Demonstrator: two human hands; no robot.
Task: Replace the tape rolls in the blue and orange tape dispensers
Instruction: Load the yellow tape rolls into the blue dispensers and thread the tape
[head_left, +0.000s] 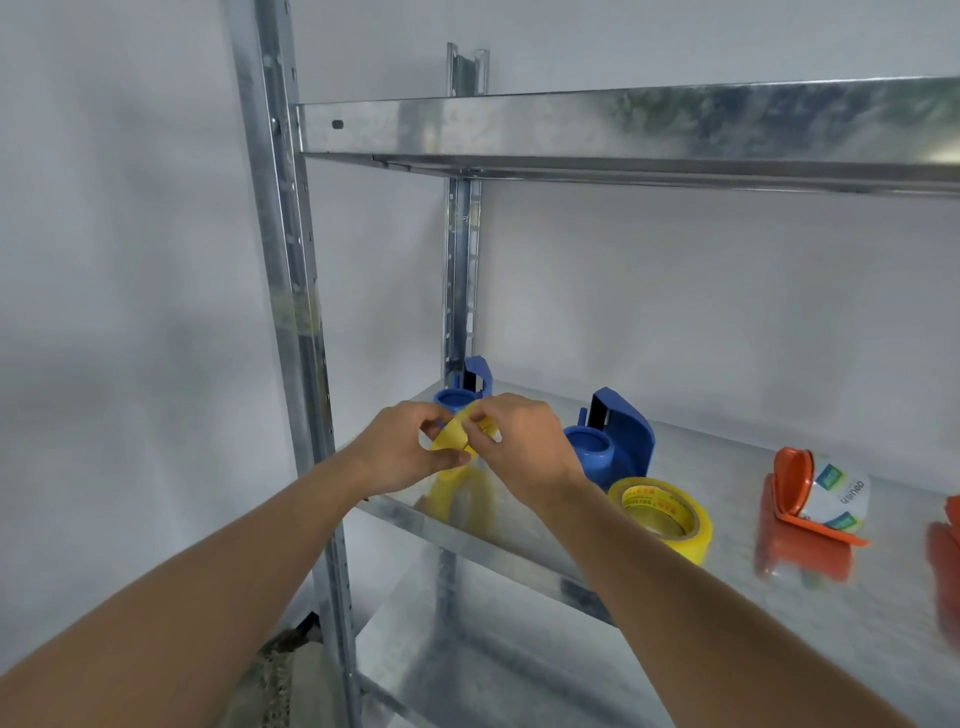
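My left hand (402, 449) and my right hand (519, 441) both pinch a yellow tape roll (453, 441) held just above the left end of the metal shelf (524, 558); its reflection shows on the shelf below. Behind my hands stands a blue tape dispenser (467, 387), partly hidden. A second blue dispenser (618, 439) with a bare hub stands to the right. In front of it lies another yellow tape roll (662, 512). Further right an orange dispenser (795, 491) holds a white printed roll (836, 491).
Another orange object (953, 514) is cut off at the right edge. A galvanised upright (296, 312) stands left of my hands and an upper shelf (623, 132) runs overhead. A lower shelf (467, 649) lies beneath.
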